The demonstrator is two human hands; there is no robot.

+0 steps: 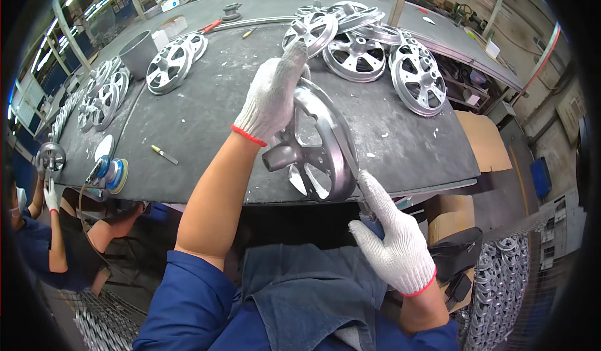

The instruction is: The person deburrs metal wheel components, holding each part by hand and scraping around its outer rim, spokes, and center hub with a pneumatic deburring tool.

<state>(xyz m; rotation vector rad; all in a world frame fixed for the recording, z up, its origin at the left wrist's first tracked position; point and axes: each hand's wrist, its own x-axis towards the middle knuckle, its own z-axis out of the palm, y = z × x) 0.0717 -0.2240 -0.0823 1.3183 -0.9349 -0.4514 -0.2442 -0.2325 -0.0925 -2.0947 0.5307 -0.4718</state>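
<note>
My left hand (pixel 270 97), in a white knit glove with a red cuff, is closed on the upper rim of a spoked metal wheel (pixel 325 135). The wheel is tilted up at the table's near edge, its hub sticking out to the left. My right hand (pixel 397 241), gloved the same way, grips a file (pixel 349 147) by its blue handle, with the forefinger stretched along the tool. The long narrow blade lies against the wheel's right-hand rim. Part of the handle is hidden by the right hand.
Behind the wheel, more wheels (pixel 357 56) are piled on the dark table (pixel 206 144). Others stand at the left near a grey bucket (pixel 139 55). A blue sander (pixel 114 174) and a marker (pixel 164 154) lie leftward. A co-worker (pixel 47 238) handles a wheel at far left.
</note>
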